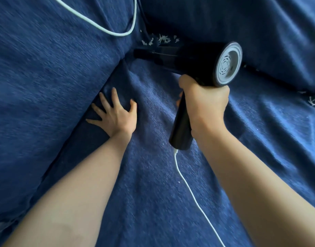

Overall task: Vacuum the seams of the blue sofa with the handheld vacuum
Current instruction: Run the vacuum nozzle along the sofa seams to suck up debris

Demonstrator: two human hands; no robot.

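The right hand's grip (204,104) wraps the handle of the black handheld vacuum (194,63); its nozzle, ahead, meets the blue fabric sofa (46,72) seam beside white crumbs (160,40). The left hand's grip (115,113), spread wide, presses the cushion alongside.

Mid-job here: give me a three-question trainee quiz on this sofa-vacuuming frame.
1. True or false: the left hand grips the handheld vacuum.
2. Where do most white scraps lie? A) in the back seam by the nozzle B) under the left hand C) on the right forearm
3. Fill in: a white ____ leaves the base of the vacuum's handle.

Key: 1 false, it rests flat on the seat cushion; the right hand grips the handle. 2 A. 3 cord.
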